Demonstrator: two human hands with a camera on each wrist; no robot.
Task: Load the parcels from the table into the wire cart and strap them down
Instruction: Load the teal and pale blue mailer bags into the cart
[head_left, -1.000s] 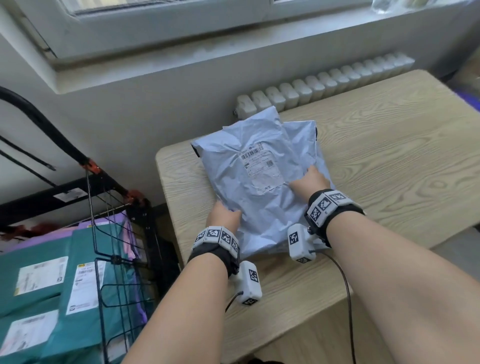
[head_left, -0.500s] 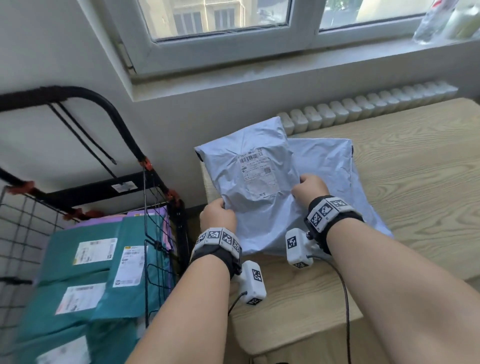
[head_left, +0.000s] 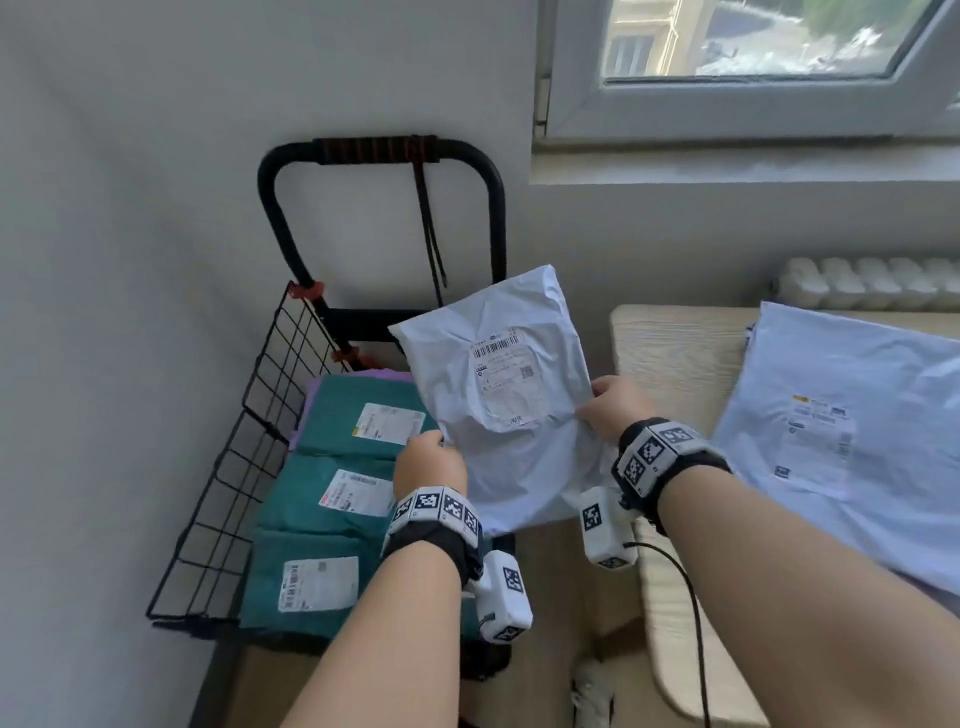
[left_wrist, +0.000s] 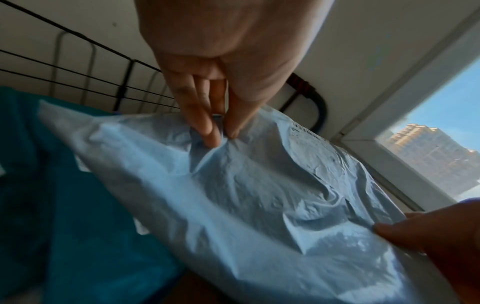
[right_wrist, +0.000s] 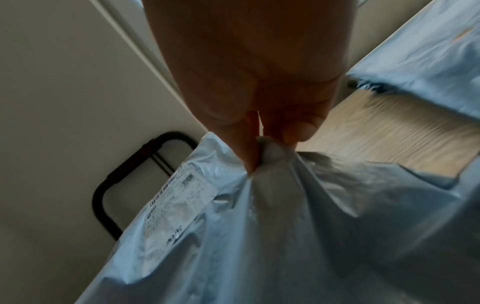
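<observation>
A pale blue plastic parcel (head_left: 509, 410) with a white shipping label hangs in the air between the table and the black wire cart (head_left: 249, 441). My left hand (head_left: 428, 462) pinches its left edge, thumb and fingers (left_wrist: 207, 131) bunching the plastic (left_wrist: 259, 185). My right hand (head_left: 615, 402) pinches the right edge (right_wrist: 270, 152) in the same way. The parcel's far end reaches over the cart. Several teal parcels (head_left: 332, 499) with white labels lie stacked inside the cart, over a purple one (head_left: 311, 400). Another pale blue parcel (head_left: 852, 426) lies on the wooden table (head_left: 675, 353).
The cart's black handle (head_left: 379, 150) stands against the white wall, with a dark strap (head_left: 431, 234) hanging from it. A white radiator (head_left: 872, 286) runs behind the table below the window (head_left: 753, 62). Cables trail from both wrist cameras.
Both hands have lifted the top pale blue parcel off the table and carried it left, over the cart. The second pale blue parcel stays on the table. My head has turned left.
</observation>
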